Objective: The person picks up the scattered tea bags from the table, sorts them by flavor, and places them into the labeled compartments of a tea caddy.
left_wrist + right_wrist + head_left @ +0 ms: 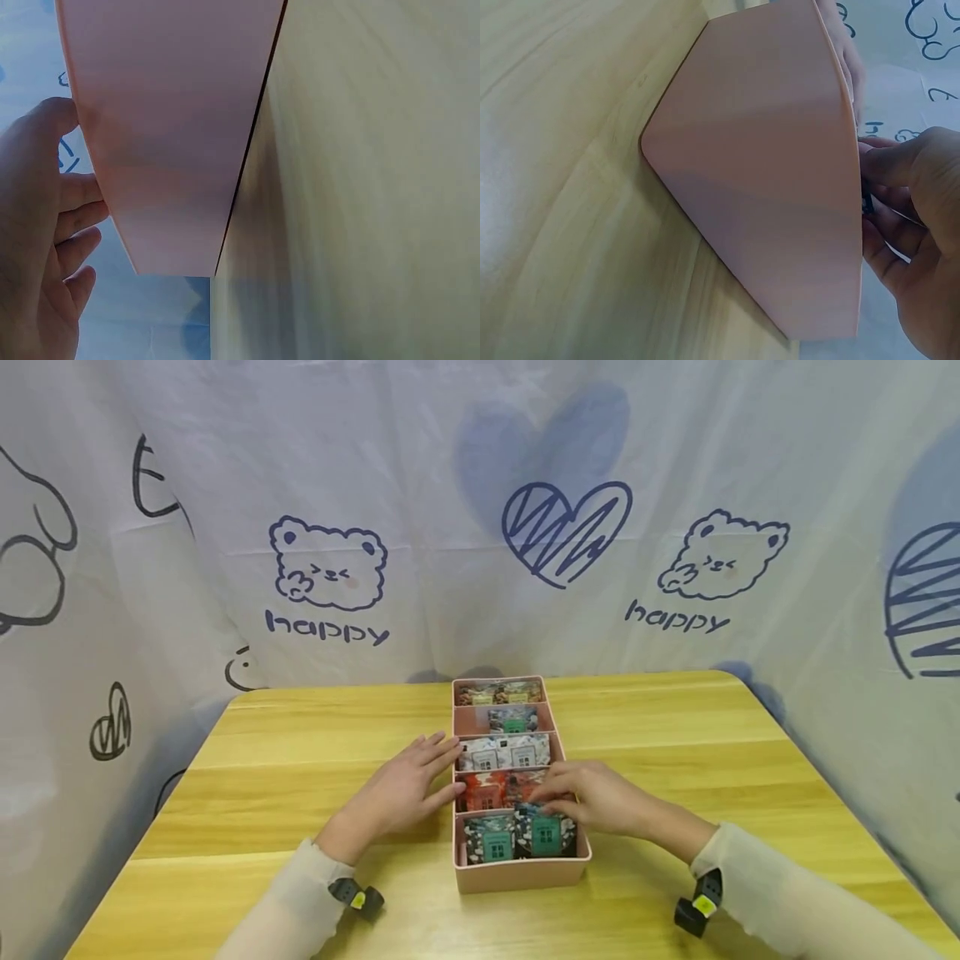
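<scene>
A long pink divided box [519,875] holds small printed sachets in its compartments. In the front compartment are a green-labelled sachet [489,842] on the left and a second green-labelled sachet [546,833] on the right. My right hand [596,797] pinches the right one at its top edge; in the right wrist view a dark edge shows between the fingers of that hand [930,225]. With fingers extended, my left hand [397,783] touches the box's left rim, as the left wrist view of the hand [45,217] also shows. Red sachets [482,793] lie one compartment behind.
Farther back in the box are white sachets [523,750], a single blue-and-green sachet [513,722] and yellow-labelled sachets [517,693]. The box stands on a wood-grain table [300,743]. A printed white curtain [435,527] hangs behind and along the sides.
</scene>
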`<state>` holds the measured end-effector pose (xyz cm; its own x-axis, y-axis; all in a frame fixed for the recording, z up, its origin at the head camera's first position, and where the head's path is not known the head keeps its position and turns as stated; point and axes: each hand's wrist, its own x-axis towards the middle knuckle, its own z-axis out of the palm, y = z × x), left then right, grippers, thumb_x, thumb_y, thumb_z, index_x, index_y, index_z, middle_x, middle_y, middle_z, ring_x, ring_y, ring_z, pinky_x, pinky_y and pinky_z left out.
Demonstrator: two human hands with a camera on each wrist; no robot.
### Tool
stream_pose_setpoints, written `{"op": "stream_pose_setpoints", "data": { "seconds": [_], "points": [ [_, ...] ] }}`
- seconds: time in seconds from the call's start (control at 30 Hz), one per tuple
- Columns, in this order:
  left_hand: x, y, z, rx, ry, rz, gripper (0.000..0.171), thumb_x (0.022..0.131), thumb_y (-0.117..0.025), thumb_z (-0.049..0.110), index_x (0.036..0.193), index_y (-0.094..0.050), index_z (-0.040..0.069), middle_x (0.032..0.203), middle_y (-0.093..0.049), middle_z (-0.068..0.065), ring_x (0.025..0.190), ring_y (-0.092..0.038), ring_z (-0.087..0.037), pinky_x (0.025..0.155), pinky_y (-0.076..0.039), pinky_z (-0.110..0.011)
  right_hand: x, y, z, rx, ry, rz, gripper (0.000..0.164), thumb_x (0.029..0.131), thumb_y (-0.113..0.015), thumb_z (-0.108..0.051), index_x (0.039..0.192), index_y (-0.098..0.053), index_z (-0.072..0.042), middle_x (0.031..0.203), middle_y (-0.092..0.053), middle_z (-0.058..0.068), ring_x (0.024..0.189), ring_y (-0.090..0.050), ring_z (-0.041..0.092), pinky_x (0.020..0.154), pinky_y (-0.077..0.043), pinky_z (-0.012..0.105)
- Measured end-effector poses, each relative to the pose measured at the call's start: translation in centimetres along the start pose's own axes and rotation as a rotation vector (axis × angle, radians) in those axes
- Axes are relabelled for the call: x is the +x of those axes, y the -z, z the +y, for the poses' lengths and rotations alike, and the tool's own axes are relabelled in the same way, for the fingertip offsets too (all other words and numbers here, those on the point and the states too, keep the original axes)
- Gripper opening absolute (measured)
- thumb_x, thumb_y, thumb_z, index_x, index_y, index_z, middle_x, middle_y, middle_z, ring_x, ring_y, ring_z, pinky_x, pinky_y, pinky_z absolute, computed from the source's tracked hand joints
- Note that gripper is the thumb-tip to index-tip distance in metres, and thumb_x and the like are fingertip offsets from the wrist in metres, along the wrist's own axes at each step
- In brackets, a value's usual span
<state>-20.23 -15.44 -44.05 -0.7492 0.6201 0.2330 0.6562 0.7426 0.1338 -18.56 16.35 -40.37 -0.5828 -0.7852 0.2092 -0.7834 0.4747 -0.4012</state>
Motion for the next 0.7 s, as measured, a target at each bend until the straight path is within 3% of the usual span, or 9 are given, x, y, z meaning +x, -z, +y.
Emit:
{"op": "stream_pose_setpoints", "data": {
  "seconds": [0.33,0.5,0.7],
  "points": [
    [0.7,0.5,-0.2,0.052,-0.004,-0.07,0.071,0.101,-0.035,0.06,0.15,-0.04,0.009,0.154,-0.037,-0.01,0.145,-0.025,-0.027,0.119,-0.012,-0.043,0.1,0.1,0.6,-0.049,0.02,-0.031,0.022,0.094,-0.068,-0.019,0.115,-0.073,-0.014,0.097,-0.063,-0.008,0.076,-0.053,0.001,0.065,-0.049,0.021],
    [0.9,1.0,-0.2,0.065,-0.019,-0.087,0.074,0.1,-0.034,0.06,0.15,-0.039,0.006,0.154,-0.037,-0.012,0.144,-0.027,-0.03,0.119,-0.013,-0.045,-0.2,0.9,0.6,-0.048,-0.026,0.0,0.025,0.096,-0.065,-0.023,0.119,-0.07,-0.014,0.103,-0.065,-0.005,0.085,-0.058,0.004,0.07,-0.052,0.028],
    [0.6,1.8,-0.9,0.064,-0.019,-0.049,0.071,0.1,-0.04,0.058,0.15,-0.04,0.008,0.153,-0.038,-0.013,0.142,-0.03,-0.032,0.119,-0.017,-0.046,-0.8,1.8,1.4,-0.074,-0.087,0.08,0.028,0.095,-0.066,-0.028,0.119,-0.069,-0.015,0.106,-0.066,-0.004,0.091,-0.062,0.01,0.072,-0.053,0.031]
  ]
}}
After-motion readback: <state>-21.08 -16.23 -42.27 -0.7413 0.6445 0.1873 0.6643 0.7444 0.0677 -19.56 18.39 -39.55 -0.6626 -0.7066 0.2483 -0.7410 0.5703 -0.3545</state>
